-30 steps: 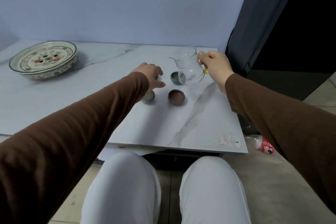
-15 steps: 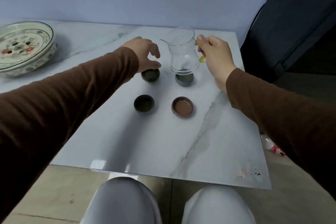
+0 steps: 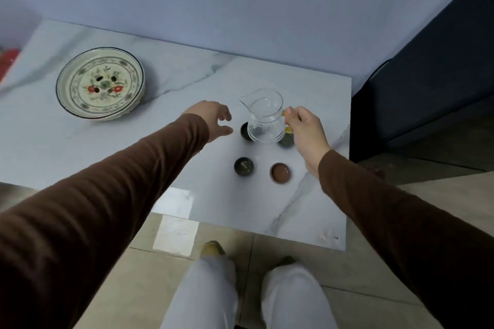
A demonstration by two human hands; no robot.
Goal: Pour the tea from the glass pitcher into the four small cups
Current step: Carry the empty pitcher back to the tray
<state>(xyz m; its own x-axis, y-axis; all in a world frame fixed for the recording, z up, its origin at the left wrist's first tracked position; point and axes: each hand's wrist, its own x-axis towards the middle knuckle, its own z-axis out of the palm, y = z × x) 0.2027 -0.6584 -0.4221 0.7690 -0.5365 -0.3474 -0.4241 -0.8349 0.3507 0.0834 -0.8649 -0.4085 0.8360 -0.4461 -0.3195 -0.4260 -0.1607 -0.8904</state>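
Note:
A clear glass pitcher (image 3: 264,120) hangs upright above the two far cups, held by its yellow-tipped handle in my right hand (image 3: 304,131). It looks almost empty. Behind it, partly hidden, are a dark cup (image 3: 243,131) on the left and another dark cup (image 3: 286,141) on the right. Closer to me stand a dark green cup (image 3: 243,166) and a brown cup (image 3: 280,173). My left hand (image 3: 212,120) hovers open just left of the far-left cup, touching nothing.
A large floral ceramic dish (image 3: 100,84) sits at the far left of the marble table (image 3: 307,211). A dark cabinet (image 3: 427,75) stands to the right. Something red (image 3: 8,61) shows at the left edge. Tiled floor and my knees lie below.
The camera rose and tilted down, as if I stood up. My left hand let go of the far-left cup and drew slightly left. The pitcher stayed upright over the far cups.

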